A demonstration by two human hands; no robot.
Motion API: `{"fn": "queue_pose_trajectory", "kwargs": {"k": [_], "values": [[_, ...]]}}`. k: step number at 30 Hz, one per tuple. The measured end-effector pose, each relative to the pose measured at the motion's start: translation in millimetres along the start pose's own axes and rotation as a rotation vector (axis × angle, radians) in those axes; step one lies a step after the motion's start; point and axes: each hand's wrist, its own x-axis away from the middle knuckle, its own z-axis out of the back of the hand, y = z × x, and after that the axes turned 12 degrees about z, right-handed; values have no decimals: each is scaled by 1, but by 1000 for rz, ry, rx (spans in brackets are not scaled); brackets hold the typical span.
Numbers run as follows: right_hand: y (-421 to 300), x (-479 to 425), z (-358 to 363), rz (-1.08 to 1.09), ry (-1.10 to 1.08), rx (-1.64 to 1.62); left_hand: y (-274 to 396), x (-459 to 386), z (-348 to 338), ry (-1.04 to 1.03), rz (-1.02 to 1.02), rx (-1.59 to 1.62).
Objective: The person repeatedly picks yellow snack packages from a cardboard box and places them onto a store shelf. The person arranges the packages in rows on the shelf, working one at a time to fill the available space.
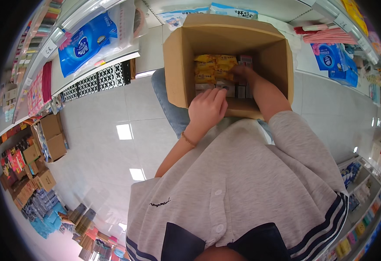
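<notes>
An open cardboard box stands before me, its flaps spread outward. Inside it, several yellow plastic packets lie in rows on the left. Small boxes are packed beside and below them. My right hand reaches deep into the box, at the right edge of the packets; its fingertips are partly hidden, so a grip cannot be made out. My left hand is at the near left rim with its fingers bent inward over the edge. Whether those fingers clasp the rim or something below is hidden.
Shelving with a blue tissue pack rises at the left. More blue tissue packs sit on the right shelf. Two blue-and-white bags lie behind the box. Cartons stand on the tiled floor at the left.
</notes>
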Motion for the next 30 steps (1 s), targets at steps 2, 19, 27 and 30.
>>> {"fn": "queue_pose_trajectory", "kwargs": {"k": [2,19,27,30], "values": [[28,-28,30,96,-106,341,5,-6,1,-20,-37,17],[4,-13,-8,275,-13,1319,9,-7,0,-9,-69,28],[-26,27,-54,168,-153,1627,5,-1,-1,26,-46,26],[-40,30,-56,199,-146,1572,5,2,-1,41,-36,22]]}}
